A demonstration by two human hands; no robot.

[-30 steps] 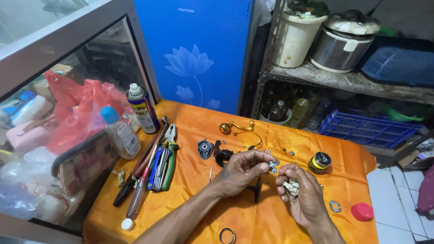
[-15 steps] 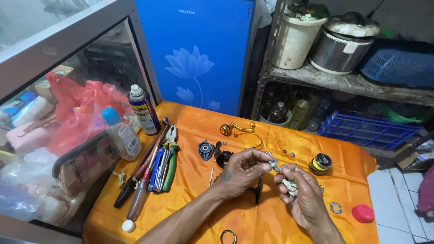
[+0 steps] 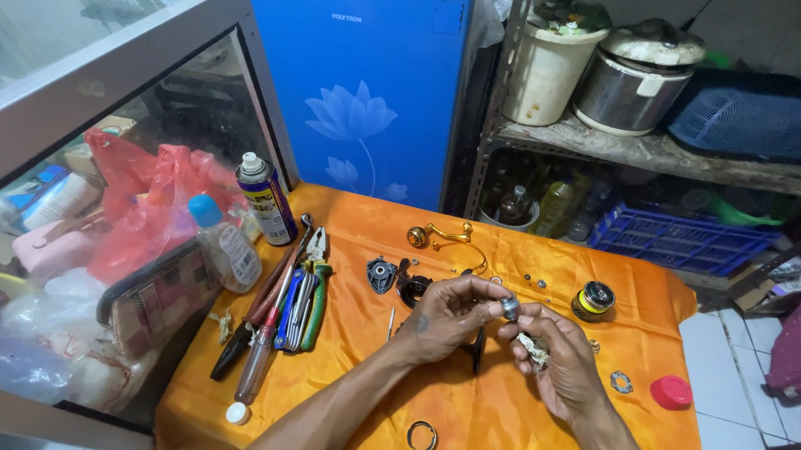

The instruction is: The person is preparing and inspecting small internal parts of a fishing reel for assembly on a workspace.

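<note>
My left hand [image 3: 449, 316] pinches a small silver metal part [image 3: 510, 307] at its fingertips above the orange cloth [image 3: 364, 391]. My right hand [image 3: 561, 363] is closed around a crumpled whitish rag or part [image 3: 531, 348] and meets the left hand at the silver part. Around them lie dismantled fishing-reel pieces: a gold handle [image 3: 438, 237], a dark grey side plate [image 3: 381, 274], a black housing [image 3: 413, 290], a yellow-and-black spool [image 3: 593, 299], a metal ring [image 3: 422, 437] and a washer [image 3: 621, 382].
A row of pliers and screwdrivers [image 3: 281, 304] lies at the left. A spray can [image 3: 266, 199] and a clear bottle [image 3: 222, 244] stand by a glass cabinet [image 3: 99, 222]. A red cap [image 3: 671, 392] lies at the right, a white cap [image 3: 237, 412] at the left. Blue fridge [image 3: 370, 80] and shelf [image 3: 652, 152] stand behind.
Both hands stay together over the cloth; the fingers shift only slightly around the small silver part. Nothing else has moved.
</note>
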